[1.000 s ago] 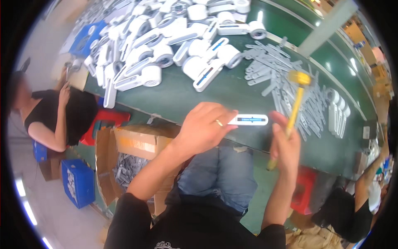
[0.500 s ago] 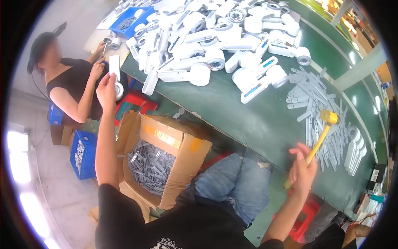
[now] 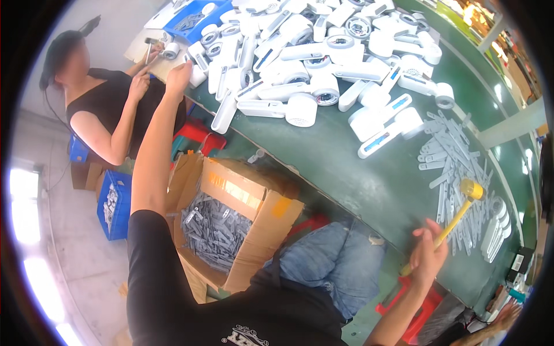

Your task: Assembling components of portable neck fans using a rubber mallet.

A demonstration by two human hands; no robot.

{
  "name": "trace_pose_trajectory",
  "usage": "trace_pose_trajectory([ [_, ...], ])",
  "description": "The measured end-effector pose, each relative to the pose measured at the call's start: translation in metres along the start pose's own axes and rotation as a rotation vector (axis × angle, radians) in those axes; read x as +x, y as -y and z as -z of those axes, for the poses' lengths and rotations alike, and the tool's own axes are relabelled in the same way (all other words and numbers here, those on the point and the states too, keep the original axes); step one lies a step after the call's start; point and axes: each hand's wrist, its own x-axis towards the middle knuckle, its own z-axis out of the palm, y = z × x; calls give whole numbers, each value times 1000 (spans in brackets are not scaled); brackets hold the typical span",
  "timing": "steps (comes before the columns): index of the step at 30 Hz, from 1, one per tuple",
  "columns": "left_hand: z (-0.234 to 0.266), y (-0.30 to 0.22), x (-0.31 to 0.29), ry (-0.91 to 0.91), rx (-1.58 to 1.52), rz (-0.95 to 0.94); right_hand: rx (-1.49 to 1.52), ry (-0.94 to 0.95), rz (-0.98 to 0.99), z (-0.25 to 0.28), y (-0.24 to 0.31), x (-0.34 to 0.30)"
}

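Green tabletop (image 3: pixel 369 184) runs across the view. Nearest, the right hand (image 3: pixel 428 255) grips a yellow mallet (image 3: pixel 456 210) beside grey flat strips (image 3: pixel 447 158). Farther off, the left hand (image 3: pixel 179 78) reaches the heap of white plastic housings (image 3: pixel 300 69); its grasp cannot be made out.

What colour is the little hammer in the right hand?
The hammer is yellow, head and handle, seen in the head view.

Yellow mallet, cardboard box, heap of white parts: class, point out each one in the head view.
yellow mallet (image 3: pixel 472 189), head view, on its yellow head.
cardboard box (image 3: pixel 262 222), head view, on its right outer wall.
heap of white parts (image 3: pixel 301 109), head view, on one round end.
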Motion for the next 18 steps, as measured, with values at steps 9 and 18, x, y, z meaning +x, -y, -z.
trace_pose_trajectory([
  [9,20,2,-154,283,-41,-408,15,-10,7,1,0,-2],
  [18,-23,-29,-173,-33,222,-668,55,64,15,1,-10,7],
])
